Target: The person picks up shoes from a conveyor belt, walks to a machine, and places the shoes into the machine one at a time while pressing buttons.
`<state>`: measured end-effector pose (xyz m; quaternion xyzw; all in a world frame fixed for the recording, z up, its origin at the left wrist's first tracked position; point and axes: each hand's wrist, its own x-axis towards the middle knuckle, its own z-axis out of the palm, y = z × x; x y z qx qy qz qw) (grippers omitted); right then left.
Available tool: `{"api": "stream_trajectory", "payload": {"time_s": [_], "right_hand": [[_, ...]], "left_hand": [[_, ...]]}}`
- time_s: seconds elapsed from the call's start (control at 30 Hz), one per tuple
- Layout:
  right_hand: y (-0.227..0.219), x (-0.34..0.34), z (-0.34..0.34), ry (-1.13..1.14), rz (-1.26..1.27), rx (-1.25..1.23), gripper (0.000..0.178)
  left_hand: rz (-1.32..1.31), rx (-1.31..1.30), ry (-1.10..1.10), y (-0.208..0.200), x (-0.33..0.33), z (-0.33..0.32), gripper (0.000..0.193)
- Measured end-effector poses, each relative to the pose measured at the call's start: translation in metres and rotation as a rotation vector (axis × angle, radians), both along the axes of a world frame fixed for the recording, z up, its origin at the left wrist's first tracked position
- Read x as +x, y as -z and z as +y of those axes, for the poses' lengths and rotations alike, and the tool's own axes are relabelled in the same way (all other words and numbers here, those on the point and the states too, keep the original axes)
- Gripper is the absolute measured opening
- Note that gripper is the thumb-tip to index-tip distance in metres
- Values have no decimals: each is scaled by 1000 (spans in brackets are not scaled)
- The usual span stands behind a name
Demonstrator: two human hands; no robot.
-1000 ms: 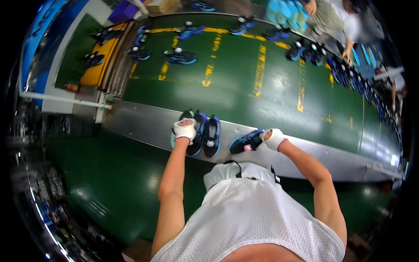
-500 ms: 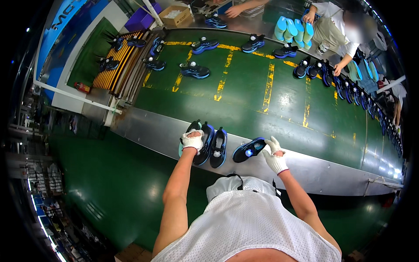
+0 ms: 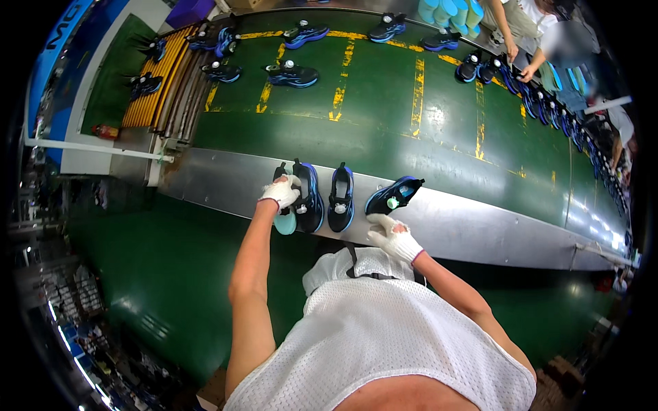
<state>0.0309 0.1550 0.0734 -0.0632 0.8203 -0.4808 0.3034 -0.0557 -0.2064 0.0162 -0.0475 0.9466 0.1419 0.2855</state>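
My left hand (image 3: 279,192), in a white glove with bare fingertips, is closed over the middle of a teal insole (image 3: 285,220) at the left of the metal ledge; its fingers partly hide it. Close beside it stands a black shoe with blue edging (image 3: 310,198), toe toward me, and then a second such shoe (image 3: 340,198). Farther right, a third shoe (image 3: 393,196) lies slanted, its heel pointing up and right, with a round pale-green dial on its tongue. My gloved right hand (image 3: 393,236) is just below that shoe, fingers apart and holding nothing.
Beyond the metal ledge (image 3: 466,222) runs a green conveyor belt (image 3: 384,130) with yellow markings and several shoes along its far side. A roller rack (image 3: 154,89) stands at the left. Across the belt, a person's hands (image 3: 524,72) handle a shoe in a long row.
My right hand has moved from the slanted shoe's heel to below its toe end. That shoe's heel now points more upward. More teal insole shows under my left hand. The whole view has shifted.
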Motion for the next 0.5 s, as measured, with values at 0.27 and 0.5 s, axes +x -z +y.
{"api": "stream_trajectory", "payload": {"time_s": [0.27,0.5], "right_hand": [[35,-35,-111,294,106,370,73],[71,-29,-144,795,-382,125,62]], "left_hand": [[-159,251,79,-7,-13,-16,49],[-110,310,72,14,-11,-26,41]]}}
